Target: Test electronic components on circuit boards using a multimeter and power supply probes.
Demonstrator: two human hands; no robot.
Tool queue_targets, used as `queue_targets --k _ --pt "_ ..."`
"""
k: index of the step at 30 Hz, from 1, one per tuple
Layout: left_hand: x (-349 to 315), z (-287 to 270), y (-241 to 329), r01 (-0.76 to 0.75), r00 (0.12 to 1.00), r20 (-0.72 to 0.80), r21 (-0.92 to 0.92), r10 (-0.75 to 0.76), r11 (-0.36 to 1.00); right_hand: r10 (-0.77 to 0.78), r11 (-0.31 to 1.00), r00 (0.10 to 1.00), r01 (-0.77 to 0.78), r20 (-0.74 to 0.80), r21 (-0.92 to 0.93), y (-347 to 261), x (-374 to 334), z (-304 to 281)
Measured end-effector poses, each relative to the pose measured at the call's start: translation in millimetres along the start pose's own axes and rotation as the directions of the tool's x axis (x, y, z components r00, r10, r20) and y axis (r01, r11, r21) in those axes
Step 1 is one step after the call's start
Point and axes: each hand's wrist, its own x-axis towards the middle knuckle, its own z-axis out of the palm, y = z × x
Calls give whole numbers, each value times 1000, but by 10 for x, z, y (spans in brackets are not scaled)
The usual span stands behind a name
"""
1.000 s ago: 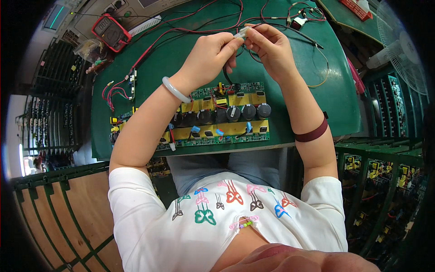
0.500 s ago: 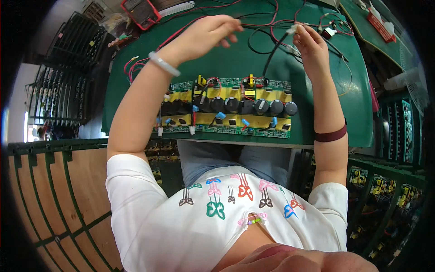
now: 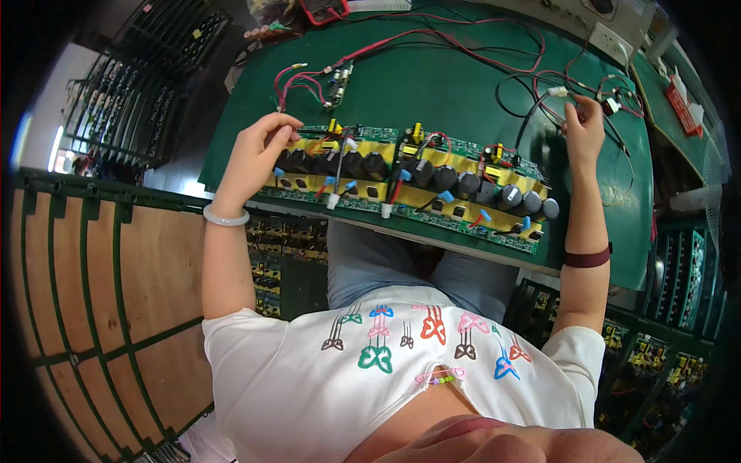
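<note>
A long circuit-board assembly (image 3: 463,208) with yellow strips, round black capacitors and blue parts lies across the green table in front of me. At its far left corner is my left hand (image 3: 258,154), thumb and forefinger pinched together; what they grip there is too small to make out. My right hand (image 3: 584,131) is raised past the board's right end, fingers curled. Just at its fingertips is a white connector (image 3: 557,91) on a black cable (image 3: 527,123) running down to the board. The fingers seem to pinch the connector's end. A small upright board (image 3: 338,85) with pink wires stands beyond my left hand.
Red and black leads (image 3: 463,42) loop over the table's back, by a red-edged meter (image 3: 323,9). A white socket panel (image 3: 610,42) is at the back right, and a red tray (image 3: 685,108) lies beyond. Racks of boards (image 3: 108,116) flank the table.
My left hand has moved back from over the table to the board's far left corner. My right hand stays by the white connector. The view has shifted, so the table sits lower and further right.
</note>
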Motion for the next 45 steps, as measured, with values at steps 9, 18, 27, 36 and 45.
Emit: queue_targets --k 9,18,27,36,45 --pt "41 -94 -333 -208 941 -167 396 293 894 -237 960 935 183 -263 -214 -468 -22 -186" --pt "613 -439 -1102 119 990 -119 475 -70 872 -168 982 978 177 124 -66 -720 -765 -678" --pt "1020 -575 -1257 20 999 -36 362 -7 932 -62 997 994 66 88 -39 -347 -1035 -671" --pt "1024 -451 -887 -95 985 -136 105 109 990 -17 999 996 21 86 -49 -259 -1107 -650" --pt "1439 -620 -1712 575 778 -253 -81 -575 814 5 1000 996 -8 87 31 -212 -1102 -661"
